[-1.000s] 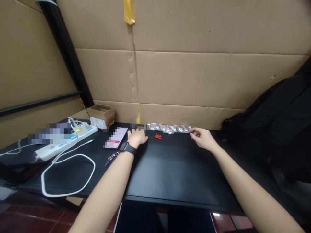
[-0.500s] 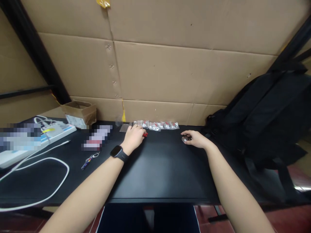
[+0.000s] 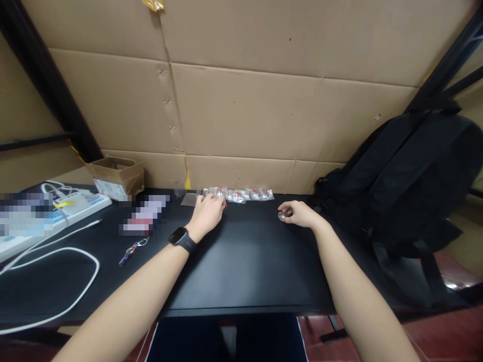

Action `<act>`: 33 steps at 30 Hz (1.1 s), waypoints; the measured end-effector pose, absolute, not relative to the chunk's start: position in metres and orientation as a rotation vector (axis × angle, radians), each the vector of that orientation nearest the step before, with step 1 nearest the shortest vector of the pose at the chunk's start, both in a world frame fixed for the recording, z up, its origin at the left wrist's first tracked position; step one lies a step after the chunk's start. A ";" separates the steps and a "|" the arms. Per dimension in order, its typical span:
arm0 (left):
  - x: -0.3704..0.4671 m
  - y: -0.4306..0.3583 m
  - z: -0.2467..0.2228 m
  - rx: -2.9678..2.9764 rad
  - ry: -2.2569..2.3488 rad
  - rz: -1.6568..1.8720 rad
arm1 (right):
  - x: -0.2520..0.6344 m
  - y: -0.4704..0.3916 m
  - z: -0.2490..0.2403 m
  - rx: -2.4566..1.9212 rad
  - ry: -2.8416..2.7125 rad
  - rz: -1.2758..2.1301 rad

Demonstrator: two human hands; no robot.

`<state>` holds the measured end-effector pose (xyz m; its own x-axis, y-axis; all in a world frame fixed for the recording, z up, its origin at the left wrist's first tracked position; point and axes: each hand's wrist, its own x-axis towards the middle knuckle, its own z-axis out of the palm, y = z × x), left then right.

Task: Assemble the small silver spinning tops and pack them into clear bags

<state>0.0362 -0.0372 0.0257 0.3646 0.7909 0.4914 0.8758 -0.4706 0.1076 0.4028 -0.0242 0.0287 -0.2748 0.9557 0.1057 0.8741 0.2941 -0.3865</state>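
Observation:
My left hand [image 3: 207, 213], with a dark watch at the wrist, rests low over the black table with fingers curled. A small bit of red [image 3: 225, 206] peeks out at its fingertips; the rest of that thing is covered by the hand. Several small clear bags [image 3: 237, 196] with shiny round things and red marks in them lie in a row just beyond. Farther right, my right hand [image 3: 301, 214] has thumb and fingers closed around a small shiny round disc [image 3: 282, 216] at the table surface. Its exact kind is too small to tell.
A black backpack [image 3: 415, 186] stands on the right of the table. To the left are an open cardboard box [image 3: 116, 176], a power strip [image 3: 100, 202], a white cable [image 3: 94, 281], a blurred flat item [image 3: 145, 216] and a keyring [image 3: 132, 251]. Cardboard walls the back.
The view has shifted slightly, moving everything a little left. Less red shows beside my left hand. My right hand's fingers sit a little differently around the disc.

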 end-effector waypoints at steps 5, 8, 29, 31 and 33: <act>0.048 -0.048 0.035 -2.551 -1.573 -1.014 | 0.399 -0.026 0.031 -1.757 -2.179 0.253; 0.055 -0.052 0.036 -2.633 -1.569 -1.116 | 0.398 -0.026 0.033 -1.771 -2.127 0.216; 0.081 -0.085 0.044 -2.575 -1.430 -1.272 | 0.274 -0.074 0.034 -0.710 -1.335 1.368; 0.081 -0.087 0.044 -2.531 -1.425 -1.265 | 0.274 -0.073 0.033 -0.706 -1.339 1.376; 0.080 -0.087 0.044 -2.507 -1.426 -1.252 | 0.274 -0.073 0.031 -0.708 -1.347 1.378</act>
<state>0.0804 -0.0875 0.0443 0.2714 0.7243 0.6339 0.7222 -0.5886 0.3633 0.2743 -0.0726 0.0313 -0.2894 0.9260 0.2426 -0.2636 0.1665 -0.9502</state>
